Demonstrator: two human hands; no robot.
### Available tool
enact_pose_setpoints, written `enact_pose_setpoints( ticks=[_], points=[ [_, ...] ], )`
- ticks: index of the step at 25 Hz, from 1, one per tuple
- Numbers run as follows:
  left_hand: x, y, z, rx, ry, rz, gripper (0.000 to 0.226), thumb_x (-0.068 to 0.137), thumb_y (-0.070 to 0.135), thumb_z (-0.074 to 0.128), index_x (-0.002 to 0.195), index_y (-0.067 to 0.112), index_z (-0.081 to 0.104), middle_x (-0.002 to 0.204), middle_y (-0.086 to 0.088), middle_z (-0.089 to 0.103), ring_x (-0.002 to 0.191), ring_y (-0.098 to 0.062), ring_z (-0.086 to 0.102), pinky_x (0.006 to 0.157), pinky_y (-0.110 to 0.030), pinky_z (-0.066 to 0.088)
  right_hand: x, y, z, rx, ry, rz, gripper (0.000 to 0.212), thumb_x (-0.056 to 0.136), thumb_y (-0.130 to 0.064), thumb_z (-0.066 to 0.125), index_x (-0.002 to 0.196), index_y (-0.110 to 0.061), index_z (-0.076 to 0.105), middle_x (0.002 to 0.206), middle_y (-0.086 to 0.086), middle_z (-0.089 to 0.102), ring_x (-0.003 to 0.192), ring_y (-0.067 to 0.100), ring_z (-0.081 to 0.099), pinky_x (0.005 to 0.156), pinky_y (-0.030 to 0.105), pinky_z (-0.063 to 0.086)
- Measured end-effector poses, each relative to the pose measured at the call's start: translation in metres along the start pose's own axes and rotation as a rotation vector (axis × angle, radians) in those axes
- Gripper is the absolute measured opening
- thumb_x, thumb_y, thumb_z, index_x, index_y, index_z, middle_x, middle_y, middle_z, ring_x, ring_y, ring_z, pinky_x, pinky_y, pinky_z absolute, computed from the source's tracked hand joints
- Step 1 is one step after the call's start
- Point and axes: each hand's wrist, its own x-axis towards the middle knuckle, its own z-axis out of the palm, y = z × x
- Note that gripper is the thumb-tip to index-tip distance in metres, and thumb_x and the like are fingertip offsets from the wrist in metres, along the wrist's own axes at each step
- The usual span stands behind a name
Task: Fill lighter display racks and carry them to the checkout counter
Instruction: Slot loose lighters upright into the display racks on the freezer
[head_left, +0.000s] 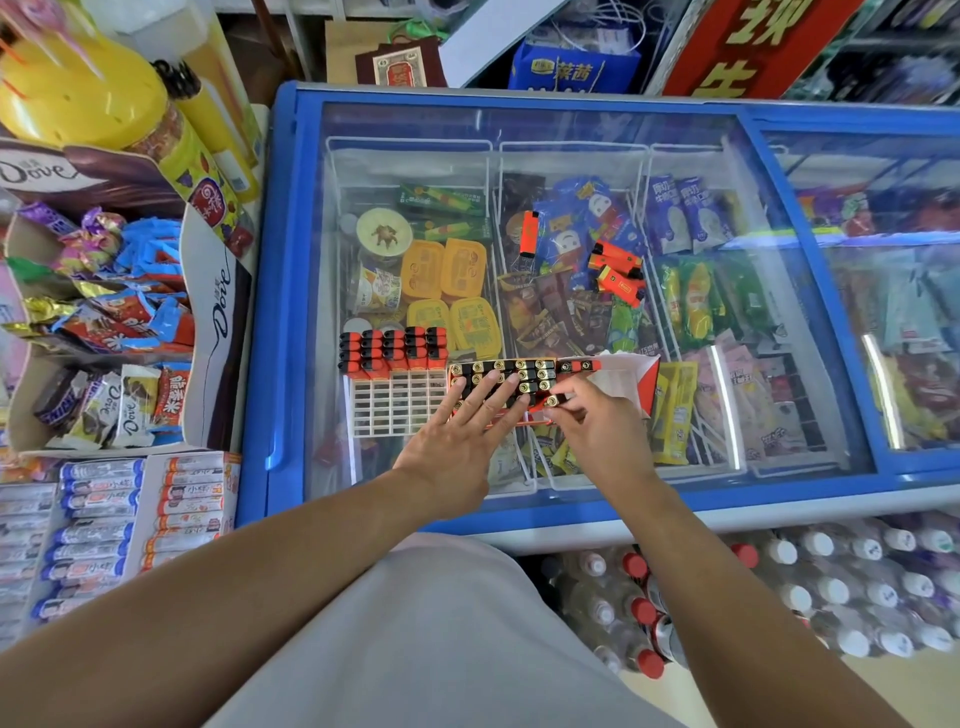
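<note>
Small retail shop, likely a convenience store. Evidence: glass-topped chest freezer (519, 291) stocked with ice creams in wire baskets; Dove chocolate display box (218, 312) heaped with wrapped sweets; boxed tubes (98, 525), possibly toothpaste, lettering blurred; shrink-wrapped bottled drinks (831, 587) on the floor; lighter rack (395, 384) on the freezer lid.

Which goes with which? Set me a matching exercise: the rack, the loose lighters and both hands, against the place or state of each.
Things:
1. white rack
2. loose orange lighters
3. left hand
4. right hand

Places or states:
A. pinches one lighter at the near right corner of the box
B. lies flat, fingers straight, on the box
C. filled only in its far rows
D. scattered on the freezer lid, beyond the box

Pairs: 1-C, 2-D, 3-B, 4-A
</note>
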Motion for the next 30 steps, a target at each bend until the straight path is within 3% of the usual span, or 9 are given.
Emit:
enact_pose_setpoints(
  ticks=[2, 7, 12, 17, 20, 23, 27, 30],
  points=[
    [0.0, 0.0, -0.001, -0.006, -0.004, 0.004, 0.102, 0.096, 0.039, 0.05, 0.154, 0.017, -0.031, 0.159, -0.009, -0.039, 0.145, -0.029, -0.039, 0.122, -0.054, -0.014, -0.001, 0.0, 0.006, -0.05, 0.048, 0.006, 0.025, 0.091, -0.038, 0.07, 0.109, -0.021, 0.065, 0.088, -0.006, 0.076, 0.073, 0.015, 0.069, 0.057, 0.019, 0.039],
    [0.0, 0.0, 0.0, -0.004, -0.004, 0.007, 0.102, 0.097, 0.039, 0.05, 0.154, 0.017, -0.031, 0.16, -0.009, -0.039, 0.145, -0.029, -0.038, 0.123, -0.054, -0.012, -0.001, 0.006, 0.014, -0.161, 0.167, -0.06, 0.026, 0.086, -0.043, 0.074, 0.104, -0.024, 0.068, 0.084, -0.009, 0.074, 0.065, 0.01, 0.067, 0.056, 0.022, 0.044],
    [0.0, -0.002, 0.0, -0.004, 0.009, 0.011, 0.1, 0.097, 0.039, 0.049, 0.154, 0.018, -0.031, 0.16, -0.009, -0.039, 0.146, -0.029, -0.038, 0.123, -0.054, -0.013, -0.001, 0.008, 0.013, -0.139, 0.175, -0.083, 0.038, 0.083, -0.039, 0.078, 0.117, -0.028, 0.065, 0.092, -0.011, 0.072, 0.067, 0.008, 0.067, 0.057, 0.026, 0.052],
    [0.001, -0.003, 0.001, -0.012, 0.02, 0.015, 0.101, 0.098, 0.04, 0.049, 0.153, 0.019, -0.032, 0.159, -0.008, -0.04, 0.145, -0.028, -0.039, 0.122, -0.053, -0.015, 0.002, -0.001, -0.006, -0.063, 0.149, -0.08, 0.03, 0.087, -0.047, 0.072, 0.111, -0.028, 0.067, 0.094, -0.014, 0.07, 0.067, 0.004, 0.065, 0.06, 0.023, 0.052],
    [0.001, -0.004, 0.003, -0.017, 0.033, 0.024, 0.1, 0.097, 0.039, 0.049, 0.154, 0.019, -0.032, 0.159, -0.009, -0.04, 0.145, -0.027, -0.039, 0.122, -0.052, -0.017, 0.034, -0.016, -0.021, -0.007, 0.183, -0.129, 0.021, 0.096, -0.035, 0.064, 0.113, -0.022, 0.067, 0.1, -0.009, 0.071, 0.077, 0.005, 0.065, 0.069, 0.03, 0.057],
    [0.002, -0.008, 0.005, -0.036, 0.076, -0.013, 0.097, 0.097, 0.038, 0.047, 0.156, 0.018, -0.028, 0.16, -0.011, -0.039, 0.146, -0.029, -0.039, 0.123, -0.051, -0.014, 0.101, -0.039, -0.024, 0.001, 0.101, -0.042, 0.032, 0.099, -0.028, 0.06, 0.13, -0.021, 0.061, 0.119, -0.004, 0.065, 0.095, 0.008, 0.062, 0.086, 0.026, 0.051],
    [0.004, -0.024, 0.004, -0.071, 0.107, -0.085, 0.096, 0.1, 0.047, 0.044, 0.155, 0.012, -0.026, 0.161, -0.012, -0.037, 0.148, -0.028, -0.035, 0.125, -0.048, -0.006, 0.191, -0.052, 0.002, 0.044, -0.05, 0.14, 0.05, 0.101, -0.03, 0.057, 0.147, -0.014, 0.046, 0.148, 0.007, 0.05, 0.121, 0.022, 0.058, 0.087, 0.016, 0.037],
    [-0.001, -0.03, 0.007, -0.133, 0.113, -0.075, 0.094, 0.1, 0.044, 0.044, 0.156, 0.009, -0.023, 0.164, -0.009, -0.032, 0.15, -0.023, -0.032, 0.126, -0.043, -0.007, 0.253, -0.029, 0.03, 0.18, -0.054, 0.449, 0.063, 0.09, -0.057, 0.061, 0.129, -0.007, 0.06, 0.129, 0.012, 0.064, 0.116, 0.031, 0.061, 0.098, 0.036, 0.049]
  ],
)
